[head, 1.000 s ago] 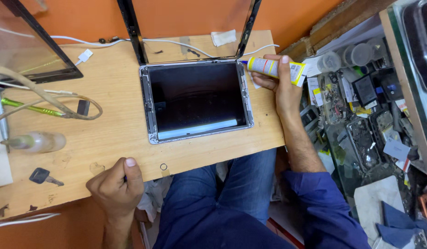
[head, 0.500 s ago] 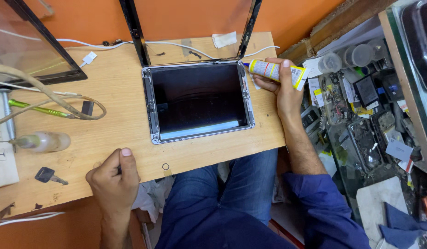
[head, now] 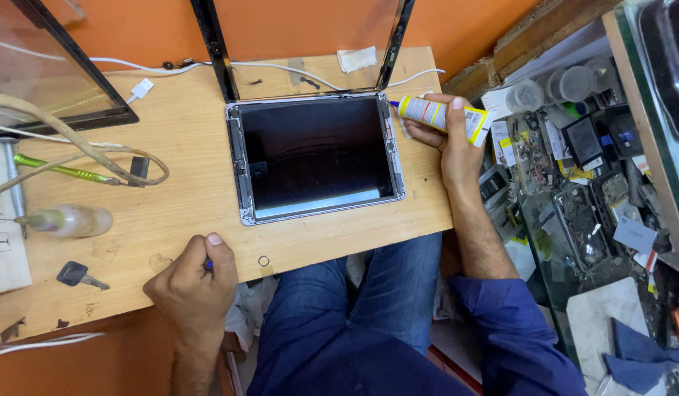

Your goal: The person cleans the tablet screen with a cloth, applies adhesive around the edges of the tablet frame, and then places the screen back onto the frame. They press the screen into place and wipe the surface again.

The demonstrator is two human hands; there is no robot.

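The right hand (head: 457, 150) still grips the glue tube (head: 440, 117) at the tablet's (head: 316, 156) two o'clock corner, nozzle unmoved; the left hand (head: 194, 282) stays fisted round something small and blue.

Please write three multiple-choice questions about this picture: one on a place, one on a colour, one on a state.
1. Where is the tip of the yellow-and-white glue tube?
A. at the upper right corner of the dark opened tablet
B. beside the key
C. over the lap

2. What colour is the wall behind the light wooden table?
A. green
B. orange
C. white

3. How is the left hand?
A. flat open
B. closed in a fist on the table
C. lifted high

A: the nozzle meets that corner.
B: the wall is orange.
B: its fingers are curled.
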